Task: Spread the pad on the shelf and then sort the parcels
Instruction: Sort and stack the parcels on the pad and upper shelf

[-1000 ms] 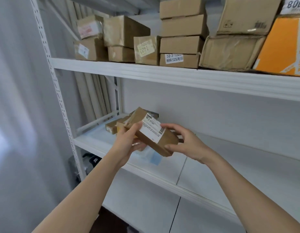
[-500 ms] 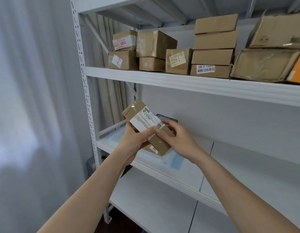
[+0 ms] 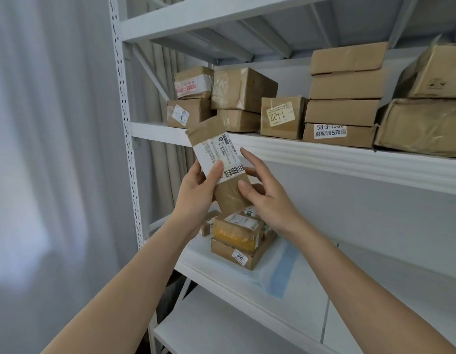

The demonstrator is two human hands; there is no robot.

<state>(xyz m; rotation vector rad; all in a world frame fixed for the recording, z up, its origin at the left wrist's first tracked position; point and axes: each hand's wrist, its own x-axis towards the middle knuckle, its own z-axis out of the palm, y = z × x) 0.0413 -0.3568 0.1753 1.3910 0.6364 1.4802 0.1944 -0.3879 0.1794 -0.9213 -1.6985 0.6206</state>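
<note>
While both hands hold it up in front of the upper shelf (image 3: 324,159), the brown parcel (image 3: 216,164) stands tilted, label facing the camera. The left hand (image 3: 196,192) clamps thumb over label, and the right hand (image 3: 265,198) pinches the lower edge, upper fingers spread. Below that shelf, the pad (image 3: 283,272) lies flat under stacked parcels (image 3: 237,238).

Taped brown cardboard parcel (image 3: 219,164), glossy paper label; white metal shelf (image 3: 324,159).
</note>
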